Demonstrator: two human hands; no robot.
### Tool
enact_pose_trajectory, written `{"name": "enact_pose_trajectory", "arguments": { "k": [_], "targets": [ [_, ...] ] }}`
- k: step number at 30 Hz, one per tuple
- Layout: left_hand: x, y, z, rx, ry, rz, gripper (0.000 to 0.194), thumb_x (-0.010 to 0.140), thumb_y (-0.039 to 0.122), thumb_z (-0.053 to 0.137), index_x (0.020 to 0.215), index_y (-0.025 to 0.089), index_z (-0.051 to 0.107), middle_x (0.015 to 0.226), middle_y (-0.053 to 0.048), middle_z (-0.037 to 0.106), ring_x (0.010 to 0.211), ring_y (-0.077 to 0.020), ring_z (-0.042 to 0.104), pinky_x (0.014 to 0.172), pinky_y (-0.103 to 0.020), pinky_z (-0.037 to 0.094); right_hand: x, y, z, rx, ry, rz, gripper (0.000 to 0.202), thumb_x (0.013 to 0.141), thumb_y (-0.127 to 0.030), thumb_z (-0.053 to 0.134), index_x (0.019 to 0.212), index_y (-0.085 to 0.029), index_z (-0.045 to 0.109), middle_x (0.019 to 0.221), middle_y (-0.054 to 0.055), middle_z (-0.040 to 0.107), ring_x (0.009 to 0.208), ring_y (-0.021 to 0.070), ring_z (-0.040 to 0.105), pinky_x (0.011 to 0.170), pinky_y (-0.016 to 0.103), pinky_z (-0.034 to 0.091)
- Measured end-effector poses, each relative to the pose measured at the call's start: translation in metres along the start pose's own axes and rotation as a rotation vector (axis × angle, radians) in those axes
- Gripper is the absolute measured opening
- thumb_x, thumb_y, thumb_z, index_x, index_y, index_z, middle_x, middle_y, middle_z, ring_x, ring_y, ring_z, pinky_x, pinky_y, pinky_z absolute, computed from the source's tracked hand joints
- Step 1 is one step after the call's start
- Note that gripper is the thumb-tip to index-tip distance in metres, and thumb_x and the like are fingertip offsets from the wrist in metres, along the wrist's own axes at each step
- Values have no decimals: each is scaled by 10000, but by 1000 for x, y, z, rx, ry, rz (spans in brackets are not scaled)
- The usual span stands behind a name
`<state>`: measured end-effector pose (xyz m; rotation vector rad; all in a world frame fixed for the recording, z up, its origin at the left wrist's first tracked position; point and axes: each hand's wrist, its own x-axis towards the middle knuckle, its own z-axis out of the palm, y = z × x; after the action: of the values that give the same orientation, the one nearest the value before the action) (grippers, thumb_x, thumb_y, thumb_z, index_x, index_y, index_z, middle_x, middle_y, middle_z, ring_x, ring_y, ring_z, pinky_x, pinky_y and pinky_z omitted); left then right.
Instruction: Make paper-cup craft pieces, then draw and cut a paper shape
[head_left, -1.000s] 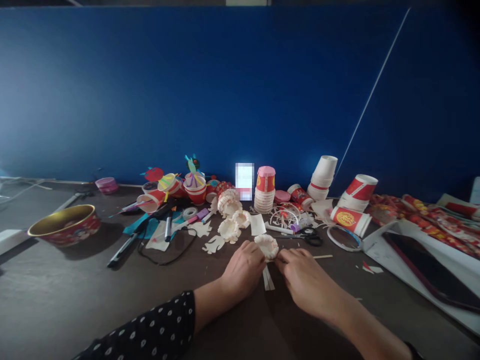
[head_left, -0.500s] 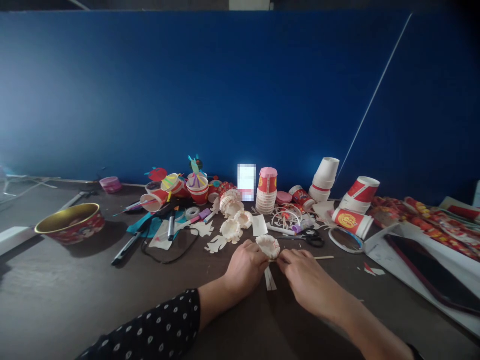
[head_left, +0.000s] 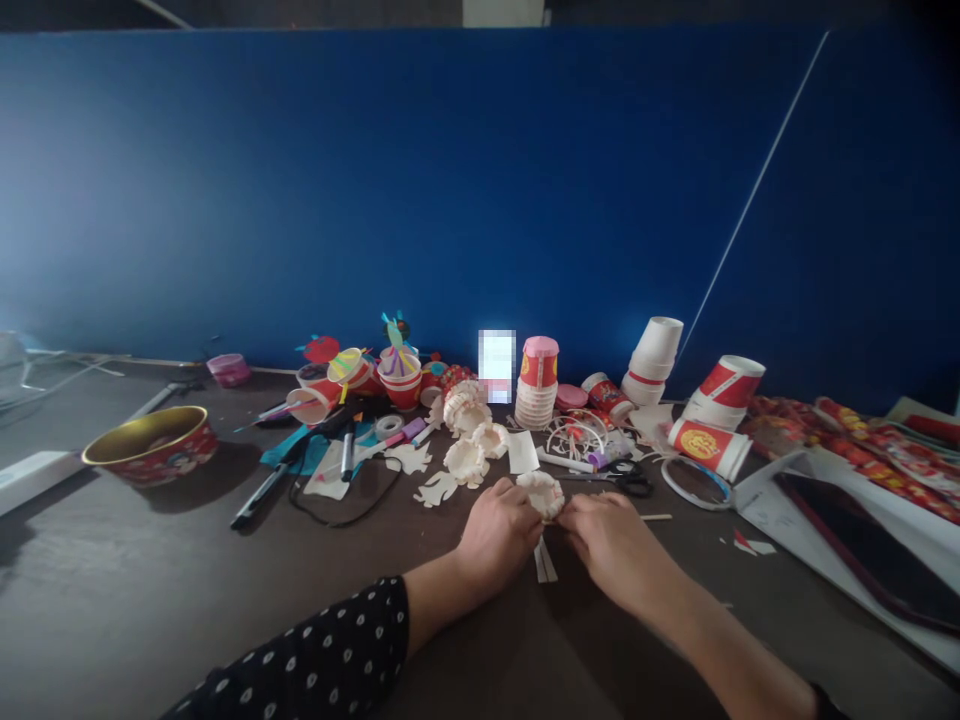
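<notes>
A small white woven paper basket [head_left: 541, 494] is held between my two hands, its round opening facing up and towards the back. My left hand [head_left: 499, 530] pinches it on the left side, fingers curled. On the other side my right hand [head_left: 611, 545] has its fingertips pressed against the lower edge. Narrow white paper strips [head_left: 545, 563] stick out below it towards me. My fingers hide the basket's underside. Just behind lie a white paper piece [head_left: 523, 452] and black-handled scissors [head_left: 628, 480]. Similar woven baskets [head_left: 465, 462] stand to the left.
A gold-lined bowl [head_left: 154, 448] stands at left, near a utility knife [head_left: 259, 497] and marker [head_left: 347, 455]. Stacked paper cups [head_left: 535, 400] stand behind my hands, and more cups [head_left: 709, 445] lie at right. A phone [head_left: 862, 545] rests on a white box at far right.
The view has shifted slightly, moving everything a little rightward. Both hands keep their grip on the basket, whose opening appears slightly changed in tilt.
</notes>
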<state>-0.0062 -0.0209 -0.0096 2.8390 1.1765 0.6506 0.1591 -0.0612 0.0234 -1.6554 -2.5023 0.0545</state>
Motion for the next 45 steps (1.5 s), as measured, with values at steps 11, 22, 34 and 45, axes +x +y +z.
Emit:
{"name": "enact_pose_trajectory", "arguments": {
  "k": [11, 22, 34, 45],
  "targets": [
    [1, 1, -3, -50, -45, -52, 134, 799, 173, 594, 680, 157, 653, 756, -30, 625, 760, -175, 520, 700, -275, 398, 13, 8, 8, -59, 87, -11, 218, 849, -99, 466, 728, -173, 631, 752, 41, 656, 760, 179, 554, 678, 279, 345],
    [1, -2, 1, -88, -18, -55, 146, 799, 166, 583, 664, 152, 637, 745, -38, 625, 757, -178, 527, 698, -276, 399, 10, 20, 0, -140, 40, -42, 250, 823, -47, 450, 692, -168, 625, 723, 48, 650, 738, 171, 546, 641, 266, 332],
    [-1, -5, 5, -168, 31, -56, 161, 797, 150, 569, 664, 161, 658, 697, -27, 616, 724, -164, 520, 681, -263, 394, 5, 20, -2, 180, 182, -55, 220, 854, -135, 466, 952, -218, 644, 923, 33, 627, 859, 166, 573, 740, 259, 417],
    [-1, -3, -3, -194, -12, -74, 116, 753, 106, 583, 685, 159, 660, 736, -24, 626, 737, -164, 520, 684, -260, 392, 17, 7, 12, 198, 154, -136, 213, 882, -154, 456, 811, -195, 653, 886, 35, 594, 810, 161, 551, 700, 246, 424]
  ]
}}
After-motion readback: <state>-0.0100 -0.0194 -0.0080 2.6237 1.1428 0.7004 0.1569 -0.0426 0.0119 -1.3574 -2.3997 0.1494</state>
